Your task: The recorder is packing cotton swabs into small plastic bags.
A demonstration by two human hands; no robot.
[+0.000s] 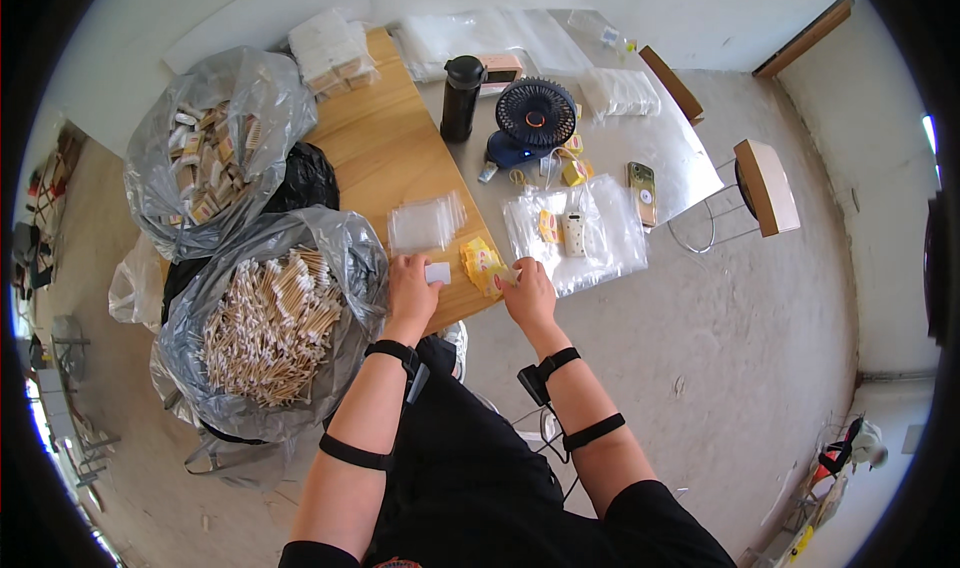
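Note:
At the near edge of the wooden table, my left hand (412, 293) is closed, with a small white rectangular piece (438, 273) at its fingertips; whether it is a card or a bag I cannot tell. My right hand (532, 296) is at the pile of small yellow printed cards (482, 263), its fingers pinched at the pile's right side, on what looks like a yellow card. Just beyond my left hand lies a stack of small clear plastic bags (425, 223). On the left, a large grey plastic bag (365, 238) holds a mass of cotton swabs (275, 328).
Another grey bag (285, 78) holds small packed bundles. A black bottle (461, 98) and a dark blue fan (536, 113) stand on the metal table (690, 158). Near me there, larger clear bags (615, 253) lie under a white spotted object (574, 235), beside a phone (642, 193).

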